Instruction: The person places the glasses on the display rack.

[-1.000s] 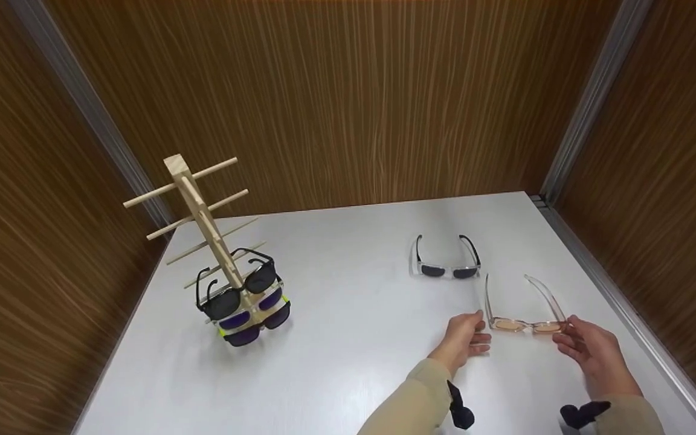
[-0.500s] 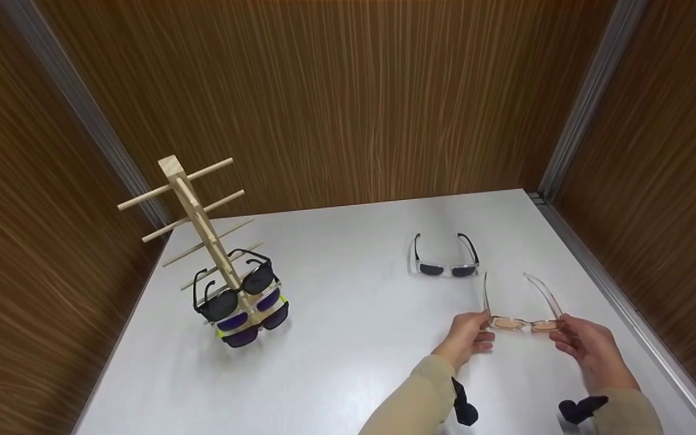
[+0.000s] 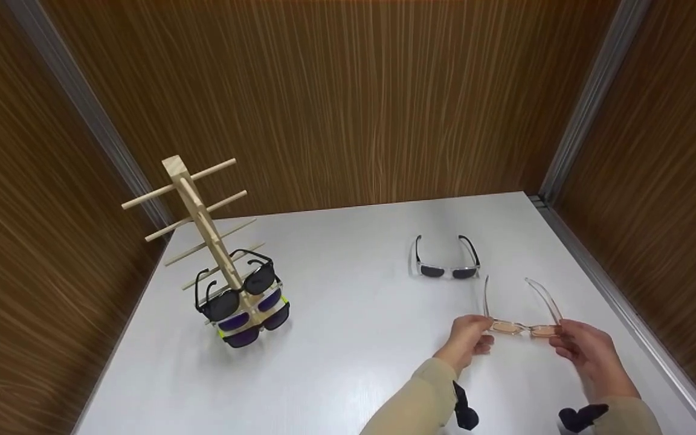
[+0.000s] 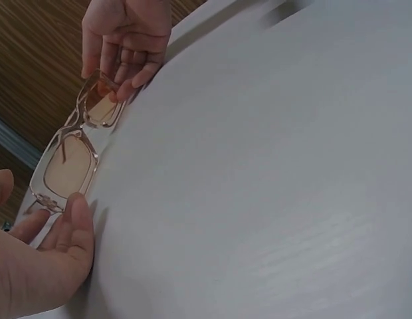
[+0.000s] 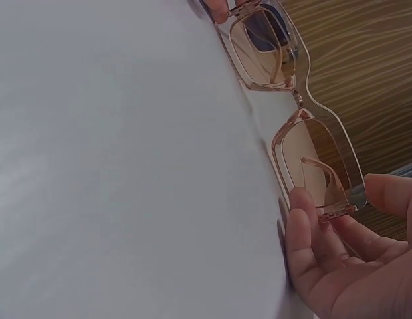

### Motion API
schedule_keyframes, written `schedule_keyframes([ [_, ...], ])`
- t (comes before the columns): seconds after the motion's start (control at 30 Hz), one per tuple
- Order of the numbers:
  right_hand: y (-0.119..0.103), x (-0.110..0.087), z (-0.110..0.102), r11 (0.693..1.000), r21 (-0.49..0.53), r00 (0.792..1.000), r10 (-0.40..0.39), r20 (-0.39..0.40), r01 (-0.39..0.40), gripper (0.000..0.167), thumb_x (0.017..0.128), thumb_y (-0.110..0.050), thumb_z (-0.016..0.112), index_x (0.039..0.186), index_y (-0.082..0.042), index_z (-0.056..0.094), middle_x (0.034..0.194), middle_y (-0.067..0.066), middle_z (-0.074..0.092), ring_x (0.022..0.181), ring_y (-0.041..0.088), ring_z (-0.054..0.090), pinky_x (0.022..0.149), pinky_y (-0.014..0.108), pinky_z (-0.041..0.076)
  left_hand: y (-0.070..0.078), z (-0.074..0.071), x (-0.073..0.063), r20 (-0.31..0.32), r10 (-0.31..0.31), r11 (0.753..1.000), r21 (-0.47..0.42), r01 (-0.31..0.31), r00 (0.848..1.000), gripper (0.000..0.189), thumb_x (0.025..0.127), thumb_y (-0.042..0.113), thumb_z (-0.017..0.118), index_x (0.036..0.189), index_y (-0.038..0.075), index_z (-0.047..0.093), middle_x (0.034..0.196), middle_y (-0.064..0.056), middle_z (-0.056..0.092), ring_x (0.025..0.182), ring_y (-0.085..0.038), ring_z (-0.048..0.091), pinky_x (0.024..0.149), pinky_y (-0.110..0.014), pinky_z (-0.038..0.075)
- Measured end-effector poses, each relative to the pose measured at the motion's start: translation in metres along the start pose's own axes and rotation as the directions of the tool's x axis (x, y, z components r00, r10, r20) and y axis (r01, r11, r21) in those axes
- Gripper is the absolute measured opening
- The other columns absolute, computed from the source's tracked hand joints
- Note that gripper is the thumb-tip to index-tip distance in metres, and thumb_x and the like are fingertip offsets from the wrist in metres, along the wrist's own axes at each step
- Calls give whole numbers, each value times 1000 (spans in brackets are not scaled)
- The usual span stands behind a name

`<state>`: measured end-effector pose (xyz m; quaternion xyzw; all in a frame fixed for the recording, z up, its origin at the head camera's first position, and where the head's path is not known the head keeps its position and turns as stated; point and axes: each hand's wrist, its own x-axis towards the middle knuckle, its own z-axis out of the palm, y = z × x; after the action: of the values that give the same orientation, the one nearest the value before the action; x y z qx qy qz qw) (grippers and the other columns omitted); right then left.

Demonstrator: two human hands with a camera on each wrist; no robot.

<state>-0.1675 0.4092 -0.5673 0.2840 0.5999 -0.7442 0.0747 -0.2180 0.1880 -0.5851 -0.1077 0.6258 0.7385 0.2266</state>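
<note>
The foot of the pale wooden rack [image 3: 206, 226] is hidden behind three hanging pairs: black-framed glasses with dark lenses [image 3: 222, 306], clear-framed glasses with purple lenses [image 3: 234, 321] and dark-framed glasses with purple lenses [image 3: 243, 337]. Its lower pegs are covered too; four crossbars can be made out. Five pairs are in view altogether. On the white counter [image 3: 336, 338] lie clear-and-black glasses with dark lenses [image 3: 464, 273], arms open towards the back. Nearer the person, the transparent pinkish glasses with amber lenses [image 3: 507, 328] are held between both hands. The left hand [image 3: 467, 339] pinches one end of the frame, the right hand [image 3: 592, 350] the other, wrists well apart; whether the frame touches the counter cannot be told. Both beige sleeves [image 3: 411, 402] are cut off below.
</note>
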Motion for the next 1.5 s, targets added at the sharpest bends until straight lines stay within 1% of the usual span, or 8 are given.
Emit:
schedule_keyframes([
  [0.2,7,-5,4,1000,-6,1000,-10,-21,10,40,93,-22,57,124,-1,42,83,3,66,79,16,66,73,29,54,1,1,-5,-43,23,1000,21,-22,999,9,85,14,66,91,11,61,82,-8,62,63,-17,58,55,-26,48],
  [0.4,9,-9,7,1000,2,998,-11,-57,11,36,94,-23,57,121,-3,44,82,3,65,77,16,66,72,29,54,4,3,-11,-63,48,999,-8,-49,997,14,86,14,65,99,9,63,85,-4,61,72,-22,62,60,-31,51],
  [0.5,8,-13,11,999,-2,997,-32,-69,32,36,94,-22,57,120,-2,44,80,3,66,75,15,66,69,29,54,6,5,-14,-92,89,995,-40,-93,992,19,86,12,65,104,6,64,84,-1,60,70,-21,62,59,-30,51],
  [0.6,7,-17,17,999,4,995,-46,-90,46,42,93,-23,58,124,-1,42,80,0,65,74,15,66,68,29,54,7,7,-17,-154,153,985,-51,-163,976,17,85,8,64,102,5,66,80,1,59,62,-17,58,51,-26,48],
  [0.8,7,-27,30,997,-35,990,-73,-121,69,57,91,-29,60,135,0,36,81,-7,61,75,12,65,72,31,54,10,9,-23,-282,267,959,-21,-284,922,7,86,7,63,90,6,69,73,1,58,57,-14,54,45,-21,39],
  [1.07,9,-36,39,992,-51,986,-119,-116,114,59,91,-31,61,135,0,36,80,-11,62,76,10,65,72,28,53,16,2,-29,-306,345,929,-25,-370,887,3,82,6,68,84,4,67,70,2,56,57,-18,57,44,-22,40],
  [1.27,7,-38,46,990,-41,983,-140,-115,136,57,90,-31,62,132,-1,39,79,-12,62,76,10,65,72,26,53,17,-5,-32,-301,348,923,-56,-381,888,9,80,6,71,87,2,67,71,0,57,58,-19,58,46,-22,41],
  [1.5,6,-40,54,984,-40,980,-177,-97,173,55,88,-32,64,129,-2,42,80,-13,63,76,9,65,72,26,53,20,-17,-33,-276,283,938,-118,-325,919,15,79,9,73,91,3,68,75,-1,57,60,-15,58,52,-25,46],
])
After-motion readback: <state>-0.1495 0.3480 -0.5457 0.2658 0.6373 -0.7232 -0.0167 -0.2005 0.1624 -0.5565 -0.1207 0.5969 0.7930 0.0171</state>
